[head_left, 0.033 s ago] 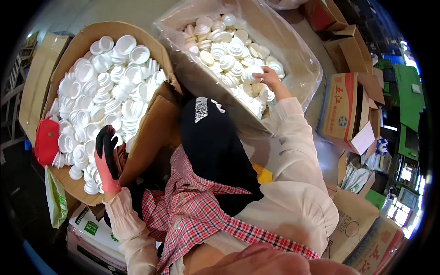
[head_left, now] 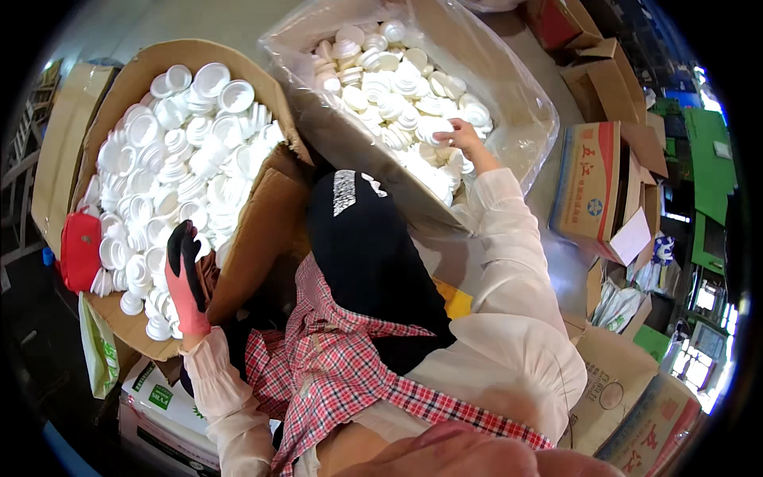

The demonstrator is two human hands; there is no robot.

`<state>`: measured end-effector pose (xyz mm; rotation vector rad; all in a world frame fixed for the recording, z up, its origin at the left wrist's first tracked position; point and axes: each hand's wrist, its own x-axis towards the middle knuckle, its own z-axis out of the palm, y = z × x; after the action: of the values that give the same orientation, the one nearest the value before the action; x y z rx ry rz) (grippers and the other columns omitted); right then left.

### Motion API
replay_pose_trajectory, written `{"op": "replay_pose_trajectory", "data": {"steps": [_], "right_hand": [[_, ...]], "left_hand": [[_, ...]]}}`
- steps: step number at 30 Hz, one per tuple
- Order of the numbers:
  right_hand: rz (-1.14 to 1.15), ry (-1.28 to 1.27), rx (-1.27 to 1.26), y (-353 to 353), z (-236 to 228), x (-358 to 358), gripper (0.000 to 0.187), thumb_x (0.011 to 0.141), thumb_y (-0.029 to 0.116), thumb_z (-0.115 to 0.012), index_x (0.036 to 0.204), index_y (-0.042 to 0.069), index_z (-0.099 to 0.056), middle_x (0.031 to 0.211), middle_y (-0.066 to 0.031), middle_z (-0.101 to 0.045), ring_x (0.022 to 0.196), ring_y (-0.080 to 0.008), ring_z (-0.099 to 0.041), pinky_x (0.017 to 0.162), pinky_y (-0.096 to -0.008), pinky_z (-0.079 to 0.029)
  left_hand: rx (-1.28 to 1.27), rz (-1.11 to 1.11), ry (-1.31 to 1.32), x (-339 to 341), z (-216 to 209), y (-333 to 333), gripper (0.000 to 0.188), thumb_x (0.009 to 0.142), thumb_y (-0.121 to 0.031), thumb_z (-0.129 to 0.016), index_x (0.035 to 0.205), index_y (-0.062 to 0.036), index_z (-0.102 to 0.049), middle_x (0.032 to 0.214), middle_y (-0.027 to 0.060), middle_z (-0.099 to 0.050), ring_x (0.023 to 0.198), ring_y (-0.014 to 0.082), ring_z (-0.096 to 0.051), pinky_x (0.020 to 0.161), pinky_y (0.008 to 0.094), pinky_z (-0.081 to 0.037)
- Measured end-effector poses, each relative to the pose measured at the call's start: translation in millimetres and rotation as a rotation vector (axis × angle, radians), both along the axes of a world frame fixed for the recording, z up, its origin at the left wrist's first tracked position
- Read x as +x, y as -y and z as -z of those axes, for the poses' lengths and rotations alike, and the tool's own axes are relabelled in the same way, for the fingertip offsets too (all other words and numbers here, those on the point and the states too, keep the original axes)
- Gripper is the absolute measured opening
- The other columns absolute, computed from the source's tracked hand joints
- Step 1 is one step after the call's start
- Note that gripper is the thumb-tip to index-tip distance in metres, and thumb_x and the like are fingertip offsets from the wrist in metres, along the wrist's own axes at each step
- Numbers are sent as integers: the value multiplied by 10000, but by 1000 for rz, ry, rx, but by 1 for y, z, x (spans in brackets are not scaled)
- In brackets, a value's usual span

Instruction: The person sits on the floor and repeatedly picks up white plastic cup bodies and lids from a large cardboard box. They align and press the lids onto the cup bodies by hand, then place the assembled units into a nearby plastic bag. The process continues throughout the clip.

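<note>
White round plastic lids (head_left: pixel 143 183), many of them stacked or nested, fill a cardboard box (head_left: pixel 250 230) on the left. My left hand (head_left: pixel 184 274) wears a pink glove with black fingers. It is held upright at the near edge of this box, fingers stretched out beside a brown piece of material (head_left: pixel 208 274). In the box lined with clear plastic (head_left: pixel 350 131) lie more white and cream lids (head_left: pixel 389 83). My bare right hand (head_left: pixel 469 141) reaches in over its right side, fingers curled at the rim of a white lid (head_left: pixel 431 129).
A red pouch (head_left: pixel 80 251) hangs at the left box's outer side, above a green and white bag (head_left: pixel 97 350). Printed cartons (head_left: pixel 584 187) and open cardboard boxes (head_left: pixel 608 83) stand along the right. Green machinery (head_left: pixel 707 171) is beyond them.
The view has shifted slightly, so both boxes sit a little further left. My two hands keep nearly the same places and poses.
</note>
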<state>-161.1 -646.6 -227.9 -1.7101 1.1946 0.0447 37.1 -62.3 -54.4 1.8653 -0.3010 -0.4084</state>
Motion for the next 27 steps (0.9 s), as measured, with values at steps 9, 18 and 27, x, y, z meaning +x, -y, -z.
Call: {"op": "replay_pose_trajectory", "data": {"steps": [9, 18, 27], "right_hand": [[37, -208, -305, -31, 82, -10, 691, 600, 370, -886, 1064, -56, -600, 935, -134, -664, 820, -211, -630, 708, -312, -505], [-181, 38, -538, -21, 33, 6, 545, 771, 400, -743, 1143, 23, -618, 1053, -165, -665, 967, -274, -641, 841, -353, -493], [-438, 775, -5, -153, -172, 88, 153, 898, 77, -622, 1015, -19, -645, 920, -63, -668, 847, -134, -634, 784, -261, -492]], "left_hand": [[260, 51, 228, -13, 11, 33, 382, 864, 41, -478, 1245, 41, -501, 1243, 170, -540, 1177, 282, -500, 1010, 336, -367], [493, -336, 713, -33, -4, -39, 334, 826, 57, -573, 1160, 62, -556, 1107, 161, -615, 1028, 278, -583, 949, 364, -424], [537, -1007, -193, -315, 47, -236, 338, 876, -123, -632, 1129, 88, -558, 1066, 148, -631, 916, 205, -589, 839, 321, -466]]}}
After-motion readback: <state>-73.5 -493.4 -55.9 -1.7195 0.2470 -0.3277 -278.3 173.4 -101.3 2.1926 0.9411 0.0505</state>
